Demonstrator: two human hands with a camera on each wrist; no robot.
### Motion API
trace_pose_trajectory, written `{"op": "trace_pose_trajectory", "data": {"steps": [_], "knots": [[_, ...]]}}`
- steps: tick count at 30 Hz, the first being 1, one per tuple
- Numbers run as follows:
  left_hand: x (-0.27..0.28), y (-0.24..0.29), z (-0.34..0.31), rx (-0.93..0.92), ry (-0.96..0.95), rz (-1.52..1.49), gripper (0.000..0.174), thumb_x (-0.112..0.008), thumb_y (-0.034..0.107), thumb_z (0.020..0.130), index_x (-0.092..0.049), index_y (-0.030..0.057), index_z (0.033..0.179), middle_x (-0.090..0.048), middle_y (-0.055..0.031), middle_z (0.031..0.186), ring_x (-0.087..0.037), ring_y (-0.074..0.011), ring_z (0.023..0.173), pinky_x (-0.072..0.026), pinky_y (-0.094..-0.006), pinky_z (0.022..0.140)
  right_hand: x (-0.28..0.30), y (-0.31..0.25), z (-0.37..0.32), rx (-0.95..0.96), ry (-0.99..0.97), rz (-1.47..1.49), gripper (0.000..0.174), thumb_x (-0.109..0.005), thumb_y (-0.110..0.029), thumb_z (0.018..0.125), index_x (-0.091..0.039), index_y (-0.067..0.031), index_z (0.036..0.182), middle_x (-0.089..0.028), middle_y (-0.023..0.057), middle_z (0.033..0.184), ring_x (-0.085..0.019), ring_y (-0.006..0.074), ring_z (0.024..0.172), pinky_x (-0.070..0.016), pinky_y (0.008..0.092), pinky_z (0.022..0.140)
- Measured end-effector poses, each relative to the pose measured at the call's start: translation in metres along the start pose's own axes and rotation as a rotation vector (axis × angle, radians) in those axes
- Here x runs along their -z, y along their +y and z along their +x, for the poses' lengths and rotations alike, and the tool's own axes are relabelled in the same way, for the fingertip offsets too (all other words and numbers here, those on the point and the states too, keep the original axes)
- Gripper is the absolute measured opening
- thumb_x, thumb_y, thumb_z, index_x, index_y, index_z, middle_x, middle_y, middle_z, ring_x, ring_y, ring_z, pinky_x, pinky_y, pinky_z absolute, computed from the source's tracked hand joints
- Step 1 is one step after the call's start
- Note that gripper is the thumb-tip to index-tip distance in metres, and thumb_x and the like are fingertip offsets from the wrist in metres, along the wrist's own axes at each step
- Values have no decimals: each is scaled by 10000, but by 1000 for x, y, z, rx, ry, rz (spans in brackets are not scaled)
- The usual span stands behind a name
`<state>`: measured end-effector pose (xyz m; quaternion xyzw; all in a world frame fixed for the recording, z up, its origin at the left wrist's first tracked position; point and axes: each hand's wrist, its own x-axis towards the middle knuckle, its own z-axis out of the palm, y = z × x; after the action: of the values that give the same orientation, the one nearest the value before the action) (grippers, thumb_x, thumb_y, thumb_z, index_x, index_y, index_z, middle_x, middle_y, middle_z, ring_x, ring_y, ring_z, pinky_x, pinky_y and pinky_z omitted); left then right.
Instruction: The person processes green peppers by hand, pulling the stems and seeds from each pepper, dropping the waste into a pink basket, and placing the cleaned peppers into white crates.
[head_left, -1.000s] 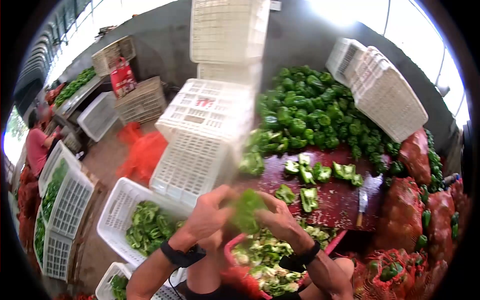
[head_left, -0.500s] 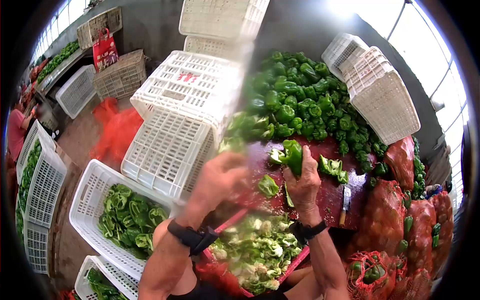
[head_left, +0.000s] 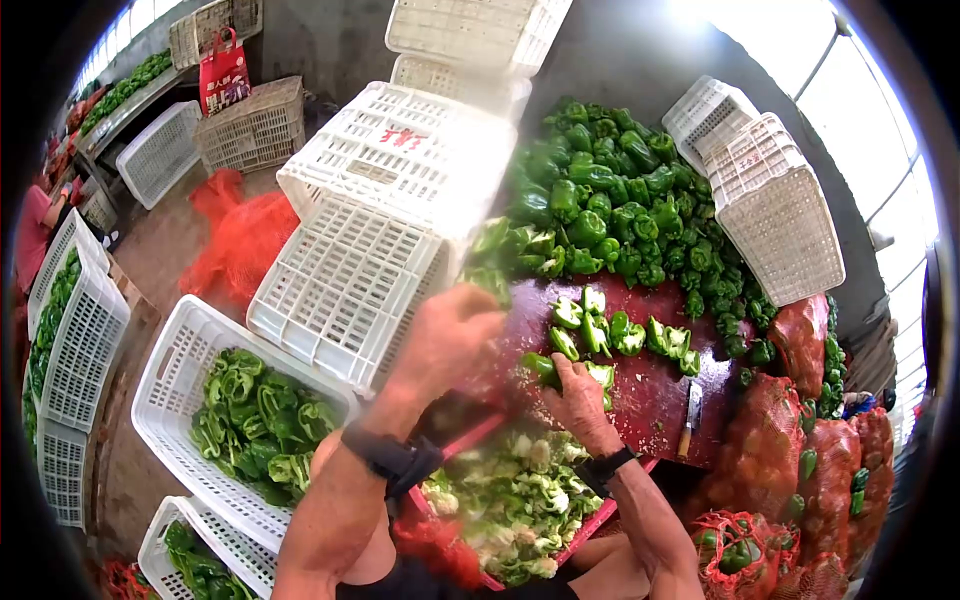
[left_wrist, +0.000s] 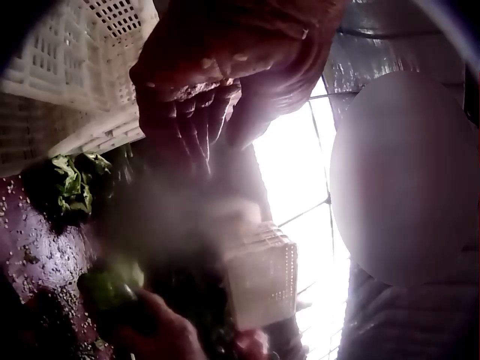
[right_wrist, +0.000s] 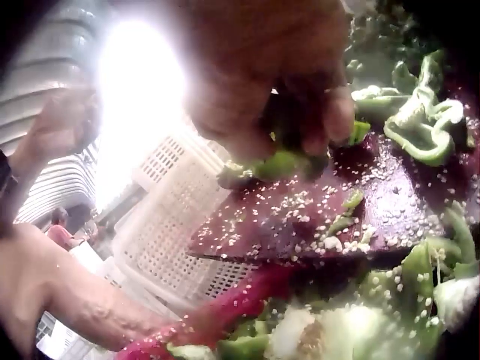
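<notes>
At the near edge of the red table (head_left: 655, 400), toward its left end, the right hand (head_left: 583, 408) has its fingers curled round a green pepper (head_left: 541, 369). The left hand (head_left: 450, 335), blurred, hangs off to the left, fingers loosely bent with nothing seen in them. From where I stand, a slack grip could let that pepper slip over the edge into the scrap tub (right_wrist: 217, 311) below. The knife (head_left: 691, 412) worries me more: its handle lies by the near edge, where a careless forearm might knock it down.
</notes>
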<state>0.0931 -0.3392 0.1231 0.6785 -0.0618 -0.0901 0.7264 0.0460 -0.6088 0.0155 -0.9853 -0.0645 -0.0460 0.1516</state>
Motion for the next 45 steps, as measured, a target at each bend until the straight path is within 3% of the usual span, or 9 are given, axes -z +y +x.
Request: {"op": "trace_pose_trajectory", "data": {"steps": [6, 10, 18, 21, 22, 26, 30, 34, 45], "knots": [[2, 1, -5, -40, 27, 48, 188, -659, 103, 935, -651, -45, 1050, -668, -94, 849, -666, -140, 649, -539, -266, 562, 29, -20, 10, 240, 584, 13, 642, -741, -64, 835, -495, -113, 1427, -637, 140, 938, -666, 232, 731, -570, 382, 557], [-1, -15, 7, -92, 10, 69, 170, -661, 92, 936, -655, -46, 1034, -667, -93, 829, -668, -140, 650, -535, -267, 560, -39, 3, -18, 203, -127, -269, 436, -738, -164, 818, -571, -121, 1218, -589, 159, 895, -665, 289, 695, -562, 426, 558], [-2, -9, 6, -78, 21, 49, 156, -673, 86, 933, -661, -44, 1019, -667, -83, 815, -656, -135, 618, -527, -269, 556, 22, -27, 6, 228, 558, -14, 428, -707, -144, 864, -574, -129, 1270, -551, 116, 830, -588, 244, 537, -529, 376, 466], [-2, -19, 10, -111, 26, 78, 157, -675, 91, 932, -664, -39, 1018, -667, -78, 806, -655, -132, 618, -526, -269, 556, -20, -7, -14, 72, 293, -162, 507, -784, -153, 781, -597, -125, 1251, -612, 142, 958, -670, 300, 735, -559, 432, 604], [-3, -21, 11, -118, 21, 104, 154, -675, 92, 932, -665, -37, 1015, -667, -75, 803, -655, -131, 618, -525, -268, 555, -44, 5, -23, 23, -122, -315, 512, -784, -121, 758, -607, -126, 1238, -621, 153, 974, -665, 321, 732, -550, 456, 610], [0, -13, 7, -114, 39, 112, 147, -687, 100, 930, -671, -21, 1012, -675, -64, 806, -655, -125, 626, -524, -259, 563, -22, -9, -30, 31, 143, 5, 484, -759, -123, 753, -621, -127, 1217, -623, 179, 923, -647, 373, 734, -542, 465, 601], [-4, -11, 6, -119, 58, -44, 155, -700, 130, 934, -684, -2, 1014, -685, -49, 828, -657, -111, 694, -530, -239, 617, 10, -24, -21, -337, -145, 1072, 347, -706, -127, 858, -640, -27, 1184, -683, 74, 914, -639, 171, 668, -537, 326, 602], [-16, 5, -7, -288, -43, -237, 169, -623, 74, 950, -646, -32, 1080, -697, -115, 930, -664, -141, 678, -559, -275, 617, 25, -59, -17, -370, -272, 1298, 307, -677, -129, 898, -639, 5, 1172, -682, 34, 910, -651, 110, 740, -541, 264, 656], [-75, 6, -38, -609, -249, -363, 187, -645, -24, 872, -530, 14, 1015, -531, -2, 747, -506, -76, 716, -457, -288, 646, -18, -207, 6, 190, -766, 1472, 481, -702, -122, 918, -555, 39, 1348, -695, 106, 1162, -649, 174, 1041, -516, 316, 924]]}}
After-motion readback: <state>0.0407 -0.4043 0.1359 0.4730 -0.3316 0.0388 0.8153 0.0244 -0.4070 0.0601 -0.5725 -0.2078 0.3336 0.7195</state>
